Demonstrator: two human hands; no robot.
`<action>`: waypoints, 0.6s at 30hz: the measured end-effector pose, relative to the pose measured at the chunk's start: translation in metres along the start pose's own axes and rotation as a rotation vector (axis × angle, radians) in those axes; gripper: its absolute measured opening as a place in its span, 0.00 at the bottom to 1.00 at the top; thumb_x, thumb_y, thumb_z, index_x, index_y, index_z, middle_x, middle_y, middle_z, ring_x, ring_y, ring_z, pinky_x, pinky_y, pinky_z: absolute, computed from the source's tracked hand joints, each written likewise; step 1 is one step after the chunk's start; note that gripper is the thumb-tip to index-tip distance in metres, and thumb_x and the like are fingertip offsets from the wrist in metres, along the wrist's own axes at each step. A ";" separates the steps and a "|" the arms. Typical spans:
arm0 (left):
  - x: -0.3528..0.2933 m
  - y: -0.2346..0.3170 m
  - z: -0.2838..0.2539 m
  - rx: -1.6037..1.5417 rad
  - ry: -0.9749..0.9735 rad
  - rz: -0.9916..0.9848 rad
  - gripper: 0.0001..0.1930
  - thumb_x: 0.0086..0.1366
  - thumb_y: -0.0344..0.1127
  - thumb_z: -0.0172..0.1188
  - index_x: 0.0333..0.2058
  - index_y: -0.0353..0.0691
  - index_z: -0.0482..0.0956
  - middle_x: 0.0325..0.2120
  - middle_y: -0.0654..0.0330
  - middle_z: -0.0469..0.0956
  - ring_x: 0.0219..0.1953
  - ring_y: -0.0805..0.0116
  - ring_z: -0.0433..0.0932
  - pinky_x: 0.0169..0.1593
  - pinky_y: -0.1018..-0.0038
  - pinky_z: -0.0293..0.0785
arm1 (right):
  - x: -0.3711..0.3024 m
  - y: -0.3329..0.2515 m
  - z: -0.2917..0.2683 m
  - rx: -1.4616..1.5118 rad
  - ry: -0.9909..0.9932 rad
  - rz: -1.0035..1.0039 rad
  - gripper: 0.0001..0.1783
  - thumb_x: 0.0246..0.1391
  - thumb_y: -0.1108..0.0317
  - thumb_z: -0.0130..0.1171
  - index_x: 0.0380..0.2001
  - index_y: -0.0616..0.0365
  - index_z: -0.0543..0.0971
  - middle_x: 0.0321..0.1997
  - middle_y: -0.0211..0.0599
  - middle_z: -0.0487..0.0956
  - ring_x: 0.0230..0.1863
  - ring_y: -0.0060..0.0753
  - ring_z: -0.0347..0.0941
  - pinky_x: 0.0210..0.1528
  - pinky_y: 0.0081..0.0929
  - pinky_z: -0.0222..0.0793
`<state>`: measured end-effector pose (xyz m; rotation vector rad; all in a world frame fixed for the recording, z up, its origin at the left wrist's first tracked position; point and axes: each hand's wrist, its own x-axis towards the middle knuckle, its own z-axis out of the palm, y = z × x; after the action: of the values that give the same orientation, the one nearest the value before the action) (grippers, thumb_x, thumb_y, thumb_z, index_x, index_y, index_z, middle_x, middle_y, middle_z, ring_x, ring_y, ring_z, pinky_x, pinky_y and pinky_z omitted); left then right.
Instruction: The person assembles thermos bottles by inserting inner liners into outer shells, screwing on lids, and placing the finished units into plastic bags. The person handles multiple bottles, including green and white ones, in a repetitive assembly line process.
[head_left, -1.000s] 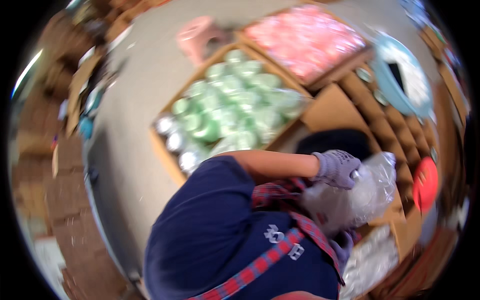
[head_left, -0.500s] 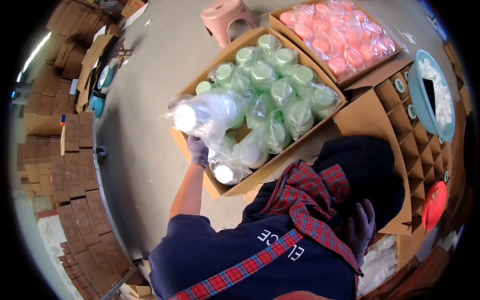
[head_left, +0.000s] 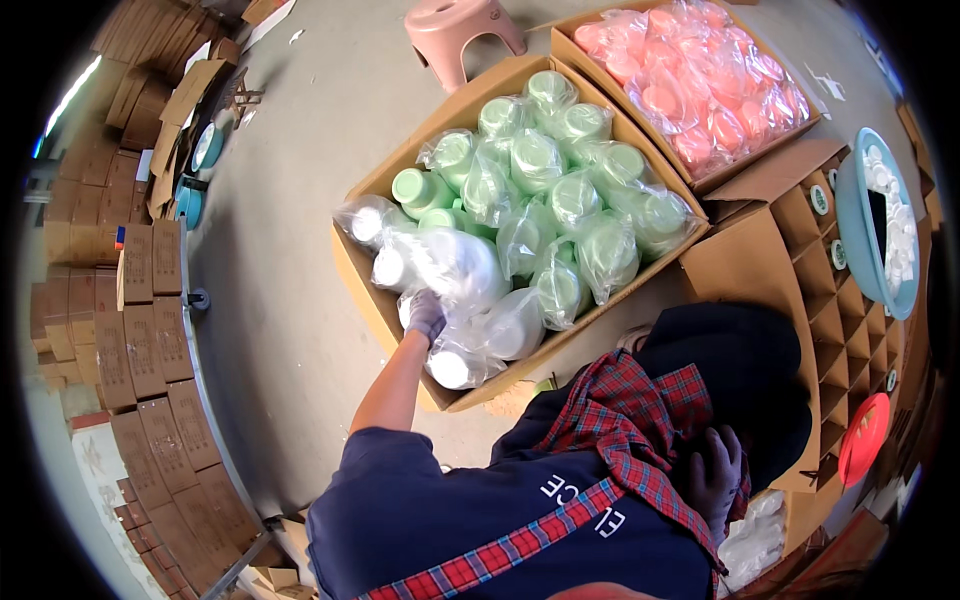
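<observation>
A cardboard carton [head_left: 645,262] stands before me, filled with green bottles [head_left: 536,160] wrapped in clear plastic bags. White bagged bottles lie in its near left part. My left hand [head_left: 428,314], in a thin greyish glove, reaches into that part with its fingers curled on the bag of a white bottle [head_left: 462,268]. Part of that grip is hidden by the plastic. Other white bottles [head_left: 517,326] lie close around the hand. My right hand [head_left: 716,480], gloved alike, rests by my lap, fingers stretched out and holding nothing.
A carton of pink bagged bottles [head_left: 690,85] adjoins at the far right. At right are a divided carton [head_left: 835,330], a blue basin [head_left: 862,235] with white pieces, and a red lid [head_left: 865,440]. A pink stool [head_left: 463,40] stands beyond; stacked cartons [head_left: 150,350] line the left.
The white bagged bottle in my left hand has come down from above the carton's left edge to lie among the others. My right hand stays by my lap.
</observation>
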<state>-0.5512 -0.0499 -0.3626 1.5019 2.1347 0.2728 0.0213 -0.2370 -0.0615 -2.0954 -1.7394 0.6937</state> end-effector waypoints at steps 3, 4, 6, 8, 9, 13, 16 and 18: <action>0.020 0.079 0.001 0.305 -0.021 0.090 0.14 0.65 0.38 0.52 0.34 0.41 0.87 0.42 0.41 0.83 0.45 0.49 0.83 0.49 0.57 0.79 | 0.005 -0.006 -0.002 -0.028 0.008 0.035 0.22 0.54 0.70 0.60 0.54 0.59 0.77 0.62 0.56 0.71 0.61 0.58 0.69 0.63 0.46 0.66; 0.036 0.054 0.014 0.370 -0.182 -0.015 0.14 0.66 0.38 0.52 0.39 0.40 0.86 0.46 0.42 0.82 0.49 0.49 0.82 0.52 0.58 0.78 | 0.009 -0.005 -0.003 -0.023 -0.003 0.037 0.22 0.54 0.70 0.60 0.54 0.59 0.77 0.62 0.56 0.72 0.61 0.58 0.69 0.63 0.46 0.66; 0.057 0.039 0.034 0.339 -0.309 -0.162 0.16 0.67 0.38 0.52 0.47 0.40 0.84 0.52 0.44 0.80 0.54 0.49 0.80 0.57 0.59 0.76 | 0.010 -0.004 -0.005 -0.022 -0.004 0.044 0.22 0.54 0.70 0.60 0.53 0.60 0.78 0.61 0.55 0.72 0.60 0.58 0.70 0.63 0.45 0.66; 0.065 0.047 0.054 0.145 -0.223 -0.266 0.18 0.67 0.38 0.54 0.52 0.40 0.82 0.56 0.46 0.78 0.57 0.49 0.78 0.59 0.59 0.75 | 0.011 -0.004 -0.004 -0.010 0.006 0.050 0.21 0.54 0.70 0.60 0.53 0.60 0.78 0.60 0.55 0.72 0.59 0.57 0.70 0.63 0.45 0.66; 0.073 0.042 0.057 0.164 -0.227 -0.258 0.18 0.65 0.39 0.56 0.51 0.40 0.82 0.55 0.47 0.79 0.57 0.49 0.78 0.59 0.59 0.75 | 0.011 -0.003 -0.003 0.010 0.010 0.055 0.21 0.54 0.70 0.60 0.52 0.60 0.78 0.60 0.55 0.72 0.59 0.57 0.70 0.62 0.45 0.66; 0.112 -0.008 0.020 0.775 -0.757 -0.112 0.21 0.58 0.41 0.67 0.50 0.41 0.84 0.52 0.48 0.81 0.58 0.51 0.78 0.59 0.57 0.74 | 0.016 -0.004 -0.009 0.006 -0.031 0.070 0.20 0.54 0.70 0.59 0.52 0.61 0.78 0.59 0.54 0.73 0.59 0.57 0.70 0.62 0.45 0.66; 0.136 0.046 -0.053 0.538 -1.142 0.125 0.20 0.59 0.42 0.65 0.49 0.45 0.85 0.50 0.50 0.82 0.55 0.54 0.80 0.56 0.58 0.75 | 0.012 0.000 -0.010 -0.010 -0.015 0.087 0.21 0.55 0.70 0.58 0.53 0.61 0.77 0.59 0.55 0.73 0.59 0.57 0.70 0.62 0.45 0.66; 0.140 0.128 -0.108 0.526 -0.805 0.160 0.18 0.62 0.42 0.59 0.49 0.47 0.85 0.50 0.51 0.83 0.52 0.55 0.81 0.54 0.59 0.76 | 0.007 0.001 -0.010 0.004 0.029 0.072 0.22 0.55 0.70 0.58 0.53 0.63 0.76 0.59 0.55 0.73 0.59 0.57 0.70 0.62 0.45 0.66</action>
<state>-0.5374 0.1396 -0.2553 1.6650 1.4754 -0.7757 0.0284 -0.2295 -0.0548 -2.1642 -1.6526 0.6823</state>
